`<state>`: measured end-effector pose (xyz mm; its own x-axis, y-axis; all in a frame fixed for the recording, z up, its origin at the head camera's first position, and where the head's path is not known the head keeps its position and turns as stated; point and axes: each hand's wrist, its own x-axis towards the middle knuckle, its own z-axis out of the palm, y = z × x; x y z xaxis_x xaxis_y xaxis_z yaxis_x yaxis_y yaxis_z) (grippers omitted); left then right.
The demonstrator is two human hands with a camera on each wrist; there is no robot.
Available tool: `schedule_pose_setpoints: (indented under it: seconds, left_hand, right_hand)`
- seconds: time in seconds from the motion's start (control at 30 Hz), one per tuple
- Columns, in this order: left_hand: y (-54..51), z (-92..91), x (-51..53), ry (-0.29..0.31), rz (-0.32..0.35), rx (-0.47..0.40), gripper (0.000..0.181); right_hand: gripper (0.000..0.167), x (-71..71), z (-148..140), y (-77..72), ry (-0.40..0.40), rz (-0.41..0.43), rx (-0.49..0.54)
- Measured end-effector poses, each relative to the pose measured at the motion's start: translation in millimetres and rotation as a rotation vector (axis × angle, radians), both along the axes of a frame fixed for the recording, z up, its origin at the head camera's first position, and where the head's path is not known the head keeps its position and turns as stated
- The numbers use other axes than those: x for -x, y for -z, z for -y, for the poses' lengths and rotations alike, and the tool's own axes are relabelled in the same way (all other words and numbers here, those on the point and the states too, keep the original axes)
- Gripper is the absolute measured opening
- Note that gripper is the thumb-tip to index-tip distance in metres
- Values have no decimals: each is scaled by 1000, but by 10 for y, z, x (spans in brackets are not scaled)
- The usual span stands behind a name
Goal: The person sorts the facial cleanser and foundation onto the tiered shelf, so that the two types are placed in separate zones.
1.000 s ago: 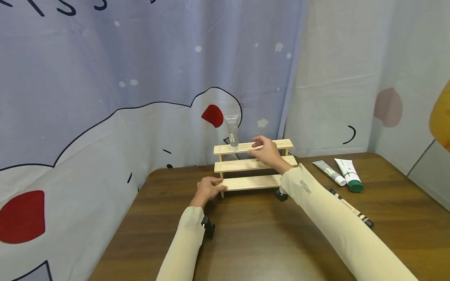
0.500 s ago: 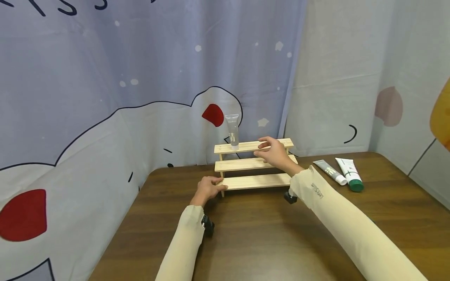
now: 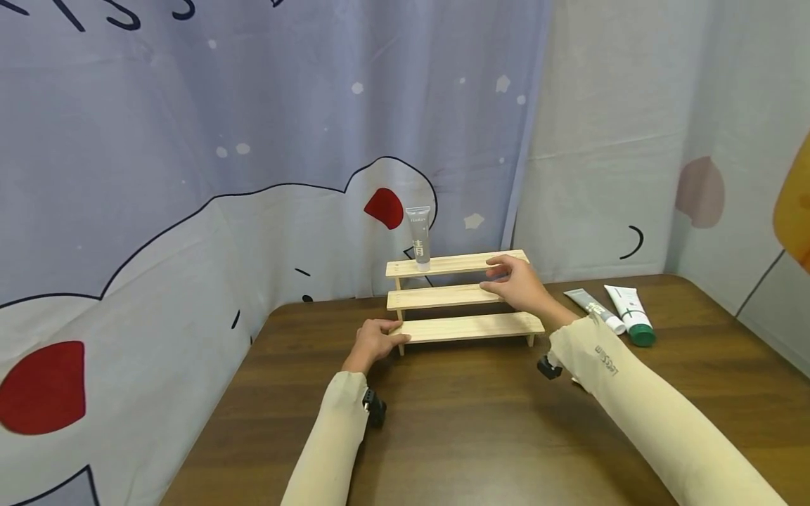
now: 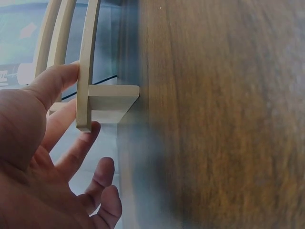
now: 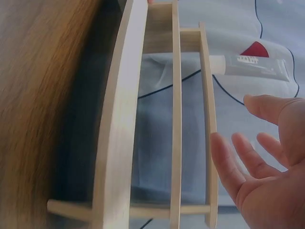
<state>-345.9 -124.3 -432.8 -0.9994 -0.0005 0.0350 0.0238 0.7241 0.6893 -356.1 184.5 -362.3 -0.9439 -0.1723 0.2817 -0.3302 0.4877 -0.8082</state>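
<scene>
A three-tier wooden display rack stands on the table. My left hand grips the left end of its lowest step; the left wrist view shows the thumb on the board's upper face and fingers at its end and underside. Upright on its white cap, a clear grey tube stands at the left of the top step. My right hand is at the rack's right side, in front of the upper steps. Its fingers are loosely bent and hold nothing; in the right wrist view they are spread beside the top step.
To the right on the wooden table lie a grey tube with a white cap and a white tube with a green cap. A printed curtain hangs behind the table.
My right hand has moved right and slightly down along the rack, away from the standing tube. Its sleeve now covers most of a black-and-white stick-like thing. The left hand keeps its grip.
</scene>
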Motion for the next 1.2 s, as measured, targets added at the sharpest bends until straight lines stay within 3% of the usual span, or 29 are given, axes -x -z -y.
schedule_pose_setpoints:
  seconds: [0.2, 0.47, 0.97, 1.2]
  left_hand:
    - [5, -4, -6, -2, -1, 7, 39]
    - [3, -12, -3, 1, 11, -4, 39]
    - [5, -5, 6, -16, 25, -18, 39]
    - [-4, -5, -1, -17, 35, -39, 39]
  right_hand:
    - [48, -77, -170, 63, 9, 18, 0]
    - [48, -168, -362, 79, 41, -5, -73]
    - [45, -212, -730, 201, 116, -57, -240]
    - [51, -248, -944, 254, 180, 25, -258]
